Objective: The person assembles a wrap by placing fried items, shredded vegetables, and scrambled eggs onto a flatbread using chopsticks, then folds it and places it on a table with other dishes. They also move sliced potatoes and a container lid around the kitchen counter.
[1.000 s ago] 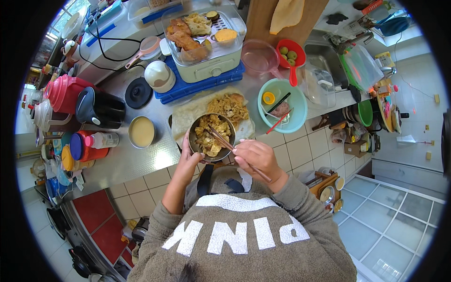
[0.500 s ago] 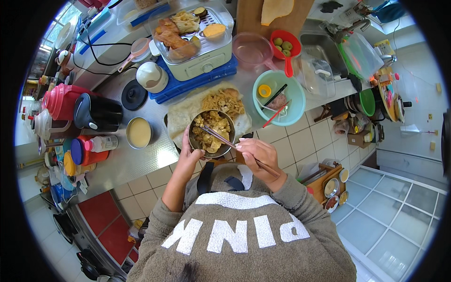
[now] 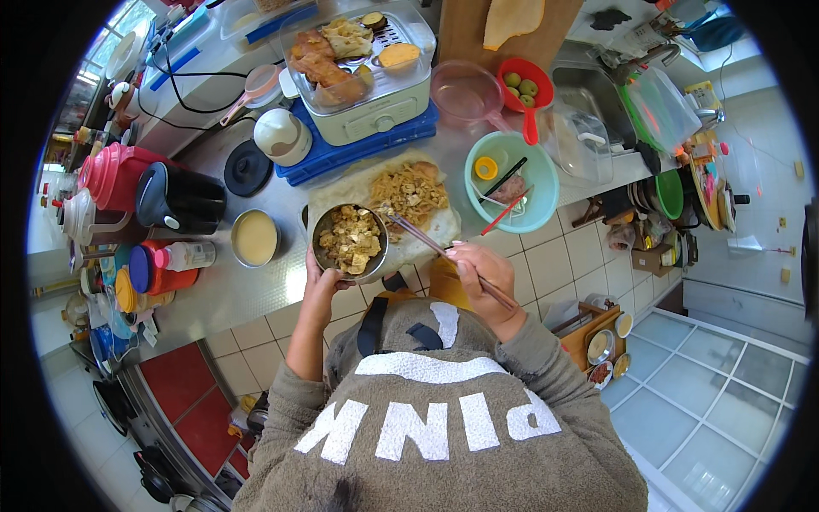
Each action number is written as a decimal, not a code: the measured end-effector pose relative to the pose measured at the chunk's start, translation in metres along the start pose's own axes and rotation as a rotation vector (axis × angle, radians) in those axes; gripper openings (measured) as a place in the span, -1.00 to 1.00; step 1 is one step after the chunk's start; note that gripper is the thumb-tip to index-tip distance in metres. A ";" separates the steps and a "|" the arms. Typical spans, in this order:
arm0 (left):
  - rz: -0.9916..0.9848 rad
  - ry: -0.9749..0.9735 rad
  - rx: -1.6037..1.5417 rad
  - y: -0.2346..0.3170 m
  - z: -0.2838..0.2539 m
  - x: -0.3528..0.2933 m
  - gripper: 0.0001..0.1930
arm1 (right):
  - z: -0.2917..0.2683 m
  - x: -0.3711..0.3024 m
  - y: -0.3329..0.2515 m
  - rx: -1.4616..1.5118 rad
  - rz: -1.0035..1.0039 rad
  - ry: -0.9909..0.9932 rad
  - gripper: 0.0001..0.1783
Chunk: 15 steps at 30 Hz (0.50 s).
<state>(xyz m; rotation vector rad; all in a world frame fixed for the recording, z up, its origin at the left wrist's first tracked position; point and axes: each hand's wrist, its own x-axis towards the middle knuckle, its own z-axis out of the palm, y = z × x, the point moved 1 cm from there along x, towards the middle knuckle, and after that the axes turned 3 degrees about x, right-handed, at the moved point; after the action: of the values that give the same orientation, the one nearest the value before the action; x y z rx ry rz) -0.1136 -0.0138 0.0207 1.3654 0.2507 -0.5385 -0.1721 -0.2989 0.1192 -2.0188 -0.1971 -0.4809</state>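
My left hand [image 3: 322, 282] grips the near rim of a round metal bowl [image 3: 317, 247], which holds brownish chunks of food [image 3: 351, 240]. In my right hand [image 3: 485, 277] is a pair of dark chopsticks [image 3: 426, 241]; their tips are just right of the bowl, at the near edge of a spread of chopped, golden-brown food [image 3: 408, 189]. That spread lies on a pale, wrinkled sheet [image 3: 337, 194] on a dark-edged tray, partly hidden under the bowl.
Beyond the sheet, a white steamer [image 3: 376, 119] with food inside stands on a blue case [image 3: 367, 147]. A pale green basin [image 3: 536, 218] holds utensils. To the left sit a bowl of creamy liquid [image 3: 254, 238] and a black pitcher [image 3: 177, 199]. The counter's front edge lies close to me.
The bowl has moved left in my left hand, uncovering more of the sheet. My chopsticks have come out of the bowl to its right side.
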 end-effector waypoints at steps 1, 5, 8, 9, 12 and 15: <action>-0.004 0.009 -0.002 0.000 -0.003 -0.001 -0.20 | 0.000 -0.002 0.006 0.016 0.060 0.014 -0.87; -0.029 0.046 -0.005 -0.001 -0.011 -0.006 -0.24 | 0.005 -0.003 0.022 0.061 0.286 0.047 -0.74; -0.046 0.061 -0.003 -0.005 -0.016 -0.010 -0.24 | 0.021 0.015 0.036 0.069 0.204 0.018 -0.75; -0.060 0.055 0.000 -0.007 -0.017 -0.009 -0.24 | 0.025 0.021 0.039 0.063 0.198 -0.001 -0.75; -0.064 0.063 -0.007 -0.009 -0.018 -0.014 -0.23 | 0.032 0.021 0.042 0.002 0.171 0.002 -0.74; -0.070 0.064 -0.017 -0.010 -0.018 -0.017 -0.22 | 0.026 0.016 0.042 -0.037 0.200 -0.020 -0.73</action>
<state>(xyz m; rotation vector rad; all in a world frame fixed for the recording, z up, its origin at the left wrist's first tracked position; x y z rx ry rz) -0.1302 0.0065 0.0166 1.3625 0.3557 -0.5497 -0.1366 -0.2968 0.0811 -2.0540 0.0025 -0.3401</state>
